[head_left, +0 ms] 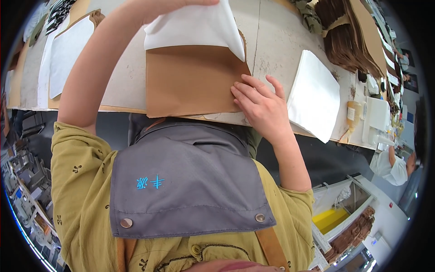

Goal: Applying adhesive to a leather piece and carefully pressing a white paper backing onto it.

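A brown flat piece (195, 86), like leather or card, lies at the table's near edge in front of me. Over its far part is a white sheet (195, 31), partly raised and bent, with its right corner curling down. My left hand (192, 2) reaches across to the far side of the white sheet; the upper picture edge cuts off most of its fingers, so its grip is hidden. My right hand (260, 99) rests open on the right edge of the brown piece, fingers stretched out and slightly apart.
White sheets (315, 95) are stacked at right, and another white piece (68, 54) lies at left. Tall brown stacks (353, 45) stand at far right. Near the right table edge is a yellowish bottle (352, 111). Another person (392, 165) is beyond.
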`<action>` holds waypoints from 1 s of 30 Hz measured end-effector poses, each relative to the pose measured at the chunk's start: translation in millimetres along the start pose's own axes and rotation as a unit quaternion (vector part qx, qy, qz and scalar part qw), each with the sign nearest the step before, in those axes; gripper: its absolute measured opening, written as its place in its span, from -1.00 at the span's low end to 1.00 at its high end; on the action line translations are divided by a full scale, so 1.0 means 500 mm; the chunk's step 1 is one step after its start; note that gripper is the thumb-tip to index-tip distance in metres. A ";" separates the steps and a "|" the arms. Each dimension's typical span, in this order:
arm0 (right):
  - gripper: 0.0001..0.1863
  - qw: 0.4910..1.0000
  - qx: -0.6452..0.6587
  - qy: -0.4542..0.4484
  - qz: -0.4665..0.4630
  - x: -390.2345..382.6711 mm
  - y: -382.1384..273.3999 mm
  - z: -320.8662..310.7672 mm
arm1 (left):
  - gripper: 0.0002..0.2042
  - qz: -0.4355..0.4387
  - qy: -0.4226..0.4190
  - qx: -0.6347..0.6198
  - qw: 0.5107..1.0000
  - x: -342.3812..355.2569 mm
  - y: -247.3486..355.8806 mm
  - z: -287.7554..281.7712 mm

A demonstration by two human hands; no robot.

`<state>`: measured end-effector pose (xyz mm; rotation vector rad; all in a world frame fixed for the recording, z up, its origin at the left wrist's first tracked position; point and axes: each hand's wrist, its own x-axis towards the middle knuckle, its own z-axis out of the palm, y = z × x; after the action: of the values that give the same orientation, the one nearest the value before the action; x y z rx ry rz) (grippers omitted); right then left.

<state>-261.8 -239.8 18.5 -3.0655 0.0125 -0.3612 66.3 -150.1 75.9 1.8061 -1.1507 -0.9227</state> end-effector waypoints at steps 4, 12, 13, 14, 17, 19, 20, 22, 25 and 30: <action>-0.79 1.000 -0.013 0.012 -0.007 0.000 -0.004 0.002 | -0.66 -0.042 0.028 -0.017 0.999 0.035 -0.022 -0.037; -0.81 0.999 -0.033 0.024 0.002 -0.002 -0.003 0.009 | -0.67 -0.019 0.133 -0.056 0.989 0.108 -0.062 -0.081; -0.81 0.999 -0.032 0.024 0.002 -0.002 -0.004 0.010 | -0.67 -0.018 0.139 -0.056 0.988 0.106 -0.055 -0.079; -0.81 0.999 -0.030 0.025 0.006 -0.001 -0.005 0.009 | -0.67 -0.019 0.139 -0.056 0.988 0.104 -0.050 -0.076; -0.81 1.000 -0.018 0.014 0.011 0.003 -0.002 0.002 | -0.67 -0.036 0.169 0.001 0.985 0.088 -0.024 -0.069; -0.81 1.000 -0.006 0.002 0.011 0.008 0.007 -0.008 | -0.69 0.018 0.113 -0.032 0.993 0.050 0.012 -0.059; -0.78 0.999 0.025 0.019 0.005 0.014 0.017 -0.015 | -0.69 0.017 0.115 -0.032 0.993 0.031 0.029 -0.052; -0.74 0.998 0.058 0.037 -0.007 0.033 0.044 -0.027 | -0.70 0.063 0.094 -0.036 0.993 -0.010 0.065 -0.040; -0.35 0.973 0.081 0.207 0.065 0.093 0.092 -0.047 | -0.72 0.064 0.049 0.066 0.995 -0.064 0.116 -0.030; -0.10 0.964 0.145 0.212 -0.072 0.251 0.140 -0.099 | -0.79 0.144 -0.023 0.038 0.989 -0.084 0.087 -0.001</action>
<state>-151.4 -314.2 91.6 -2.6501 -0.2246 -0.9301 37.7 -123.1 121.4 1.6285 -1.4475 -0.7635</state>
